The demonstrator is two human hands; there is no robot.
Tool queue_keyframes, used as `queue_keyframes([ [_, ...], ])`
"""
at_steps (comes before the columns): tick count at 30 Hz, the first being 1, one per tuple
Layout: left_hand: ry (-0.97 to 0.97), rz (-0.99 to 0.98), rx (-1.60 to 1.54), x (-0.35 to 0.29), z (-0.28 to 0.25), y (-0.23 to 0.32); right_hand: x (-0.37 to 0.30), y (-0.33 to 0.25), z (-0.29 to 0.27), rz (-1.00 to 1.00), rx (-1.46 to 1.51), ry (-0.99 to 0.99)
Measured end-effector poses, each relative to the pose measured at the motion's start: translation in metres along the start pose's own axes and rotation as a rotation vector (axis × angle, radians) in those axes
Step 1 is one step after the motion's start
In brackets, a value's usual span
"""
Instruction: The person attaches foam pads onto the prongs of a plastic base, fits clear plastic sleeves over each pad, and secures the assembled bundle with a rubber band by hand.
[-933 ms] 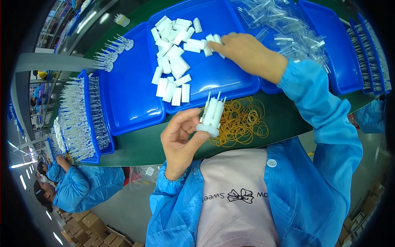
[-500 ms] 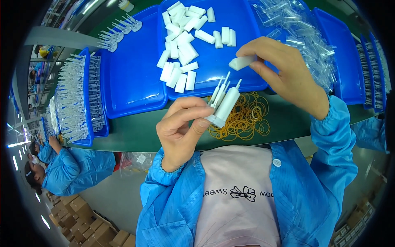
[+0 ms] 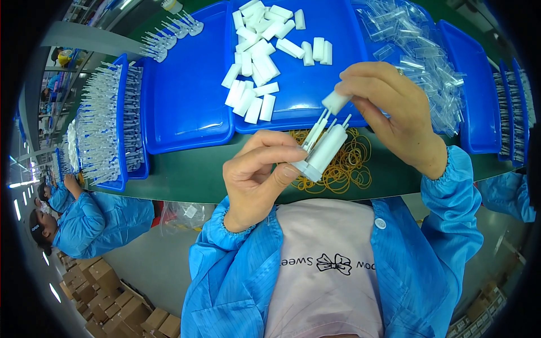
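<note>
My left hand [image 3: 253, 176] pinches the base of a white pronged plastic part [image 3: 308, 169], tilted so its thin prongs point up and to the right. One white half-round block [image 3: 329, 149] sits on the prongs at its right side. Between the thumb and fingers of my right hand [image 3: 397, 110] is another white block [image 3: 336, 101]. That block is at the tips of the bare prongs; whether a prong has entered it, I cannot tell. Beneath the hands lies a heap of yellow rubber bands [image 3: 356, 163] on the green table [image 3: 197, 179].
Loose white blocks [image 3: 262, 59] lie in the middle blue tray [image 3: 307, 110]. Clear plastic pieces [image 3: 417, 56] fill the right tray. At left are a blue tray [image 3: 186, 112], racks of pronged parts [image 3: 104, 124] and several standing ones [image 3: 160, 45]. A co-worker [image 3: 90, 219] sits at far left.
My right hand has brought its block over to the prong tips and turned it more upright. The pronged part in my left hand has shifted slightly right.
</note>
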State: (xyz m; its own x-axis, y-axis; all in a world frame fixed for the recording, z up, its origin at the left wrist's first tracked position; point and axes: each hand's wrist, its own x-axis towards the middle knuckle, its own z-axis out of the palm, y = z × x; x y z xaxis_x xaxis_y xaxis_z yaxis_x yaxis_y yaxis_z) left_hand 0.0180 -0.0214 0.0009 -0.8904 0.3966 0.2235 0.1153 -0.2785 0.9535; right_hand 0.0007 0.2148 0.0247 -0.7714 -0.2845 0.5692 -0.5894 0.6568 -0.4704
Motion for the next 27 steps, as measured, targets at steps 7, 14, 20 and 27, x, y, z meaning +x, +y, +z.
queue_keyframes([
  [7,-0.136,0.072,0.25,0.004,0.003,0.01,0.0,0.002,-0.008,0.583,0.967,-0.125],
  [14,-0.206,0.157,0.45,0.011,0.009,0.01,-0.003,0.005,-0.008,0.643,1.117,-0.168],
  [20,0.067,0.081,0.225,0.016,0.026,0.004,-0.006,-0.009,-0.002,0.464,1.086,-0.163],
  [27,-0.082,-0.015,0.373,0.012,0.007,-0.008,0.0,0.0,-0.007,0.503,0.965,-0.217],
])
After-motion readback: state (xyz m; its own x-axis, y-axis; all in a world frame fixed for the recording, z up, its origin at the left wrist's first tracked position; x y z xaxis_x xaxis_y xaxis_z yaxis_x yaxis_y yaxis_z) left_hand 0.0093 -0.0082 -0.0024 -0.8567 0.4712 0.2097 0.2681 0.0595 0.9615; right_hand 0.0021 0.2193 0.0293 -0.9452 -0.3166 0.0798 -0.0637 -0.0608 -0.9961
